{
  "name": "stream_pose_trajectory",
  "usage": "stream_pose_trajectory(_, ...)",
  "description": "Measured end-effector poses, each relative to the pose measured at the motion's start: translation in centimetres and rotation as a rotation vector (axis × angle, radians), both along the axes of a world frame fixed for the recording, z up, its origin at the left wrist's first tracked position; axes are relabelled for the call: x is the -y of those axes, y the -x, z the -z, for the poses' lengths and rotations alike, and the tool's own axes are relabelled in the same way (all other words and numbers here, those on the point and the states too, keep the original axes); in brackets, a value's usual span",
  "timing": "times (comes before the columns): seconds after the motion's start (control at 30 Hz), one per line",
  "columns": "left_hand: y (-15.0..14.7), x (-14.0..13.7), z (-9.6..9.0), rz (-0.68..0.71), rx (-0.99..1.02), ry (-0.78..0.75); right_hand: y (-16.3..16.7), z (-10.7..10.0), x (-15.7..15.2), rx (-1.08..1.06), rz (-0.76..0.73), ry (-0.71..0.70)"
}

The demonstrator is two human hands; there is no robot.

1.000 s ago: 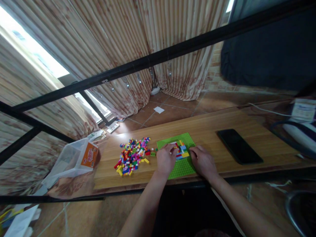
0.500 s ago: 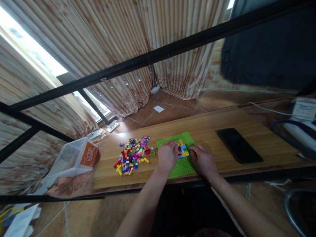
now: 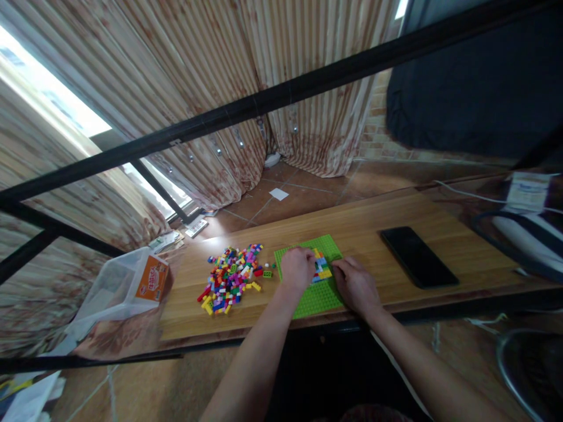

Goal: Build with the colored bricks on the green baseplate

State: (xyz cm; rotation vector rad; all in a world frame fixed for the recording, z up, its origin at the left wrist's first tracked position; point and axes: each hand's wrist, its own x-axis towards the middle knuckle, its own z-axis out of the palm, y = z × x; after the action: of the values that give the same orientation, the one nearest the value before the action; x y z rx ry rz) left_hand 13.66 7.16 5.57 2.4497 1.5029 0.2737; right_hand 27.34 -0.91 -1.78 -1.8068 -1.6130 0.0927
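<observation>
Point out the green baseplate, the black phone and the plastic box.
Green baseplate [image 3: 317, 300], head view, bare near part.
Black phone [image 3: 419, 258], head view, upper face.
Plastic box [image 3: 152, 281], head view, labelled end.

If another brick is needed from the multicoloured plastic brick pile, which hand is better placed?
Probably the left hand: it is nearer the pile; the right hand is at the right edge of the green studded plastic baseplate.

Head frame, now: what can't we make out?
Head view:
What the left hand holds, if anything: its back hides it.
Brick build's left extent: behind that hand.
Whether the right hand grips the green board: its own back hides it.
Orange label's smaller print: too small.
Metal-rimmed thing: cut off by right edge.
</observation>
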Motion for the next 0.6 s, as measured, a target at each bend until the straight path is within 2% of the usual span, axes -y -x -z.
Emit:
stream_pose_trajectory(0.23,-0.6,-0.7,-1.1,0.037,-0.114,0.03,0.0,-0.1,0.0,-0.009,0.009,0.018)
stream_pose_trajectory(0.43,-0.9,-1.9,-1.0,-0.145,0.042,0.235,0.1,-0.1,0.0,-0.009,0.012,0.013)
stream_pose_trajectory(0.6,-1.1,-2.9,-0.1,-0.206,0.081,0.288,0.1,-0.1,0.0,-0.018,0.009,0.022)
